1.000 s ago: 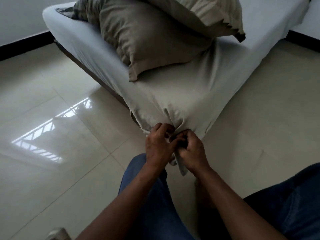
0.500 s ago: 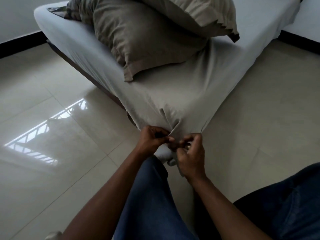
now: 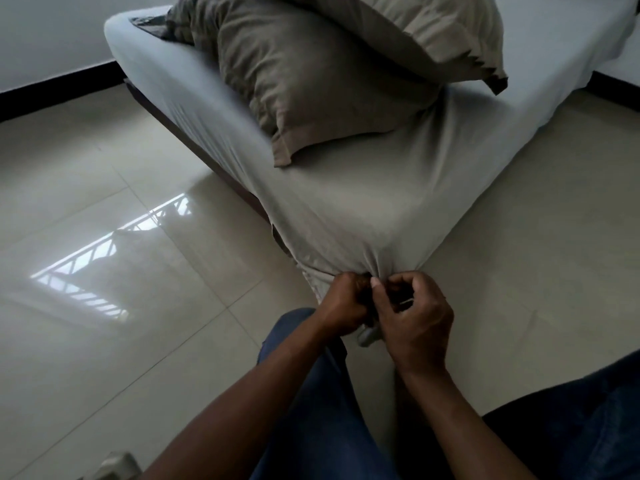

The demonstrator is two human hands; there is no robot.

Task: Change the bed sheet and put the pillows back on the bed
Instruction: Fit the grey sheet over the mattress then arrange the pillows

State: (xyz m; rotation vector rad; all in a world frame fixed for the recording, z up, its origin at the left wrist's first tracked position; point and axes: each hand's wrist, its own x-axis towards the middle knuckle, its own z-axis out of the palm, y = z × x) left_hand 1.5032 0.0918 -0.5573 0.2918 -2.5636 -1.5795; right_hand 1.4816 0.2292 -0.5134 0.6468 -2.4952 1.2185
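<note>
sheet: pale grey-beige cotton bed sheet (image 3: 363, 202) pulled over the low bed w/ dark base (image 3: 207, 162). fabric is gathered into folds at the near corner, down by the floor.
left hand: i see the left hand (image 3: 344, 304) clenched round the bunched sheet at that corner, knuckles up.
right hand: right hand (image 3: 415, 323) is touching the left, fingers curled, thumb & forefinger pinching the same gather.
sheet end: a short loose end pokes out below, btwn the two hands. can't tell from my feed if it's knotted.
pillows: dark taupe fabric pillow (image 3: 311, 81) lies on the bed. a lighter beige pillow w/ flanged edge (image 3: 433, 32) rests on top of it, toward the right.
far corner: dark patterned cloth (image 3: 152, 24) on the bed behind the taupe pillow, mostly hidden.
floor: glossy cream tiled floor (image 3: 138, 341) w/ a bright window reflection (image 3: 104, 271) on the left.
legs: blue denim jeans (image 3: 311, 393), left knee just below the hands, right leg at the bottom-right edge.
wall: white wall w/ black skirting strip (image 3: 52, 88), top left.
</note>
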